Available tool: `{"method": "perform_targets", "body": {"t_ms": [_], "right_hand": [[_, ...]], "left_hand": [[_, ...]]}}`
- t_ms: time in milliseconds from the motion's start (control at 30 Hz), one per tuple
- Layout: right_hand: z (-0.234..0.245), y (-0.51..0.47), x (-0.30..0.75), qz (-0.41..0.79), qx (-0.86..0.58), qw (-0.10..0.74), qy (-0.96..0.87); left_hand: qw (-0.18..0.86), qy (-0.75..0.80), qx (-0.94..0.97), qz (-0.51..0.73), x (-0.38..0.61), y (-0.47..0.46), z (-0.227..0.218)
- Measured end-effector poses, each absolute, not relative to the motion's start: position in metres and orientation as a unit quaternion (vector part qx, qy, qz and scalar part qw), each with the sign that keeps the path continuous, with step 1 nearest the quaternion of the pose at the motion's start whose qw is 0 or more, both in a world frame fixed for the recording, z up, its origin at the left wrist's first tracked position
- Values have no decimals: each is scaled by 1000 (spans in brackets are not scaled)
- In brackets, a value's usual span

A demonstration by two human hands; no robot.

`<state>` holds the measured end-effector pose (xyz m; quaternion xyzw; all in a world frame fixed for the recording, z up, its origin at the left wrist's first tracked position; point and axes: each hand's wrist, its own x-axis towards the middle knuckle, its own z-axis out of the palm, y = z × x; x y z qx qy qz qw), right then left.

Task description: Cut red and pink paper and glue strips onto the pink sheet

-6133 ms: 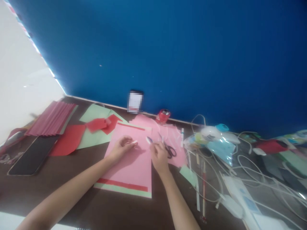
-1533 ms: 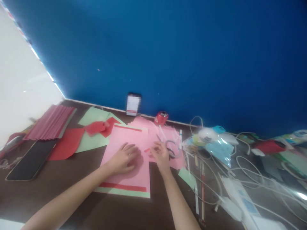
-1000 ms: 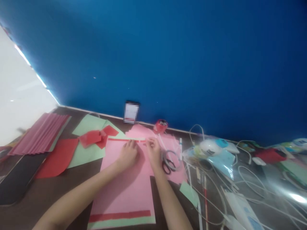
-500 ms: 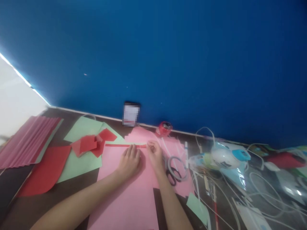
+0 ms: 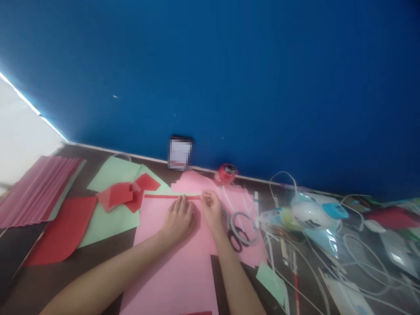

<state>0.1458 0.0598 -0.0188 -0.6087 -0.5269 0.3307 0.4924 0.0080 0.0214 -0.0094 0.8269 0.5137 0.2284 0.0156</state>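
A large pink paper sheet point(image 5: 173, 267) lies in front of me on the dark table. A thin red paper strip point(image 5: 160, 196) runs along its far edge. My left hand point(image 5: 179, 217) lies flat on the sheet, fingers stretched out, with the fingertips at the strip. My right hand point(image 5: 211, 209) is curled at the strip's right end, fingers pressed together on it. Grey-handled scissors point(image 5: 239, 226) lie just right of my right hand.
Red paper pieces point(image 5: 123, 195) and green sheets point(image 5: 108, 218) lie to the left, with a pleated maroon paper point(image 5: 37, 190) beyond. A red tape roll point(image 5: 227, 172) sits by the blue wall. White cables point(image 5: 348, 258), a pen point(image 5: 256, 203) and plastic packets point(image 5: 311, 214) crowd the right side.
Both hands moved from the sheet's middle up to its far edge and laid a short red strip beside the one there. The view shifted, so the sheet's near edge dropped out of view.
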Motion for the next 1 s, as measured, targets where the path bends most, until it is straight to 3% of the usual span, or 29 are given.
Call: {"method": "perform_targets", "body": {"t_ms": [1000], "right_hand": [[-15, 58, 143, 257, -673, 418, -553]], "left_hand": [[27, 540, 820, 188, 9, 25, -6]]}}
